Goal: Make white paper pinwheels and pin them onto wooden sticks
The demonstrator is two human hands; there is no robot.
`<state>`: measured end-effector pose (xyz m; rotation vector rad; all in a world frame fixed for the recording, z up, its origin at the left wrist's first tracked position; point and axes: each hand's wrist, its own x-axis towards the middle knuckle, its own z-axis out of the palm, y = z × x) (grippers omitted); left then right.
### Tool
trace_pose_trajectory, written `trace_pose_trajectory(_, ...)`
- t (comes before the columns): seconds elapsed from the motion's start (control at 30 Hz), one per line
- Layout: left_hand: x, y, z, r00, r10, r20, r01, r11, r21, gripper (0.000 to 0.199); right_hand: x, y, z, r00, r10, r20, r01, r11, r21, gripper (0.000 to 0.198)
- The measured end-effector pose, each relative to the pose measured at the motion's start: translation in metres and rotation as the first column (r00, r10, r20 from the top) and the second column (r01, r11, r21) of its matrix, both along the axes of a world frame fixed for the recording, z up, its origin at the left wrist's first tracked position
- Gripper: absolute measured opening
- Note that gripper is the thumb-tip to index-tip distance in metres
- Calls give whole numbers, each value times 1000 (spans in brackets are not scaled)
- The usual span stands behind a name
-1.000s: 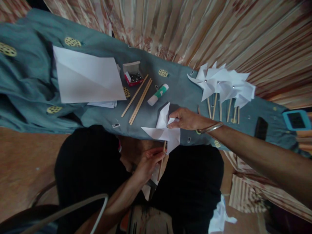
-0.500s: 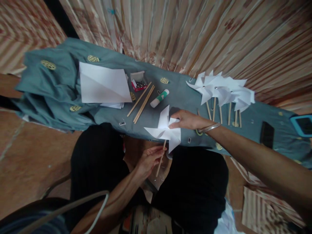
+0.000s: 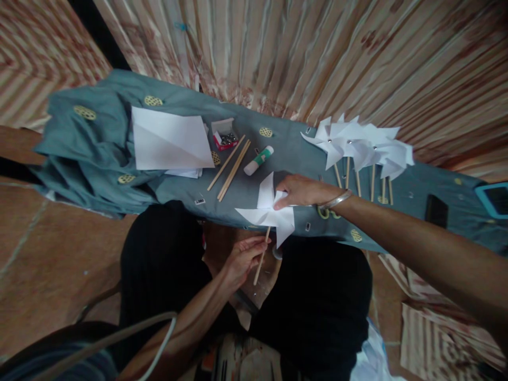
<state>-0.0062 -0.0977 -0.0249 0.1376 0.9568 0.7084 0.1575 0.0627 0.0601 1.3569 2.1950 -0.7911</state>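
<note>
Keeping the pinwheel (image 3: pixel 268 216) pinched, right hand (image 3: pixel 299 190) barely shifts.

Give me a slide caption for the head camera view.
Left hand holding the wooden stick and right hand the paper blades of a white pinwheel, near a glue stick.

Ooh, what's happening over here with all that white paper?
A person is holding a white paper pinwheel. The left hand holds its wooden stick, and the right hand is on the paper blades. More pinwheels lie on the green cloth to the right. Paper sheets, loose sticks and a glue stick lie there too.
</note>
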Motion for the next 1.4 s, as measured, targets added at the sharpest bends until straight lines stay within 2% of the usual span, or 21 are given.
trace_pose_trajectory(0.13,0,0,3,1000,6,-7,-6,1000,2,45,-2,7,3,998,48,50,-47,999,-25,31)
trace_pose_trajectory(0.4,-1,-2,9,999,-37,6,37,999,36,48,-4,12,2,998,33,54,-31,998,-53,31)
trace_pose_trajectory(0.63,-1,-4,6,995,-99,26,97,992,85,55,-4,15,1,1000,9,24,-6,994,-109,31)
trace_pose_trajectory(1.07,3,0,12,994,-105,-33,108,986,124,41,-1,17,-3,1000,1,-14,-3,990,-139,38)
trace_pose_trajectory(1.4,5,-2,3,993,-116,-37,121,975,185,39,-1,20,-5,1000,15,-8,-17,987,-157,38)
